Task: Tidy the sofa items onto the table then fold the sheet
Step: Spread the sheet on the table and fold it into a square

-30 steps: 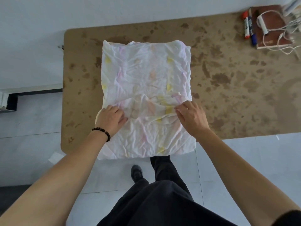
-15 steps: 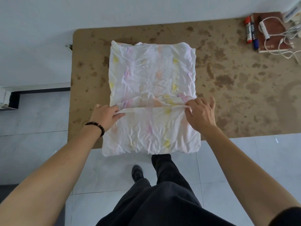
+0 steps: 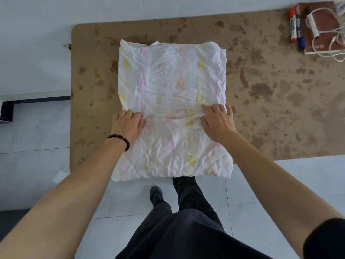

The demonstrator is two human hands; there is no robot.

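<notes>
Sheet (image 3: 171, 81), white with faint yellow and pink marks, is lying as a folded rectangle on the brown, stained table (image 3: 270, 109). Both hands are working on it at a low ridge of cloth running straight from one hand to the other.

Left hand (image 3: 128, 124), wearing a dark bead bracelet (image 3: 127, 143) at the wrist, is sitting over the cloth's left edge. Its fingers are curling in and pinching the fabric at that end of the ridge. Right hand (image 3: 217, 122) is sitting just inside the cloth's right edge, its fingers bending and digging in. It is gathering the fabric, and wrinkles are fanning out from its fingertips.

Beyond the fingertips the larger part of the sheet is lying flat and rumpled, with its far edge stopping short of the table's far edge. Behind the wrists the near part is spilling over the table's near edge and hanging above the pale tiled floor (image 3: 37, 165).

Outward from the left hand a narrow strip of bare table is running to the rounded left edge. Outward from the right hand a wide stretch of tabletop is lying open. Well beyond that hand, at the far corner, a red marker (image 3: 292, 27), a blue marker (image 3: 299, 32) and a brown book (image 3: 323, 10) with a white cable (image 3: 313, 25) looped on it are sitting together.
</notes>
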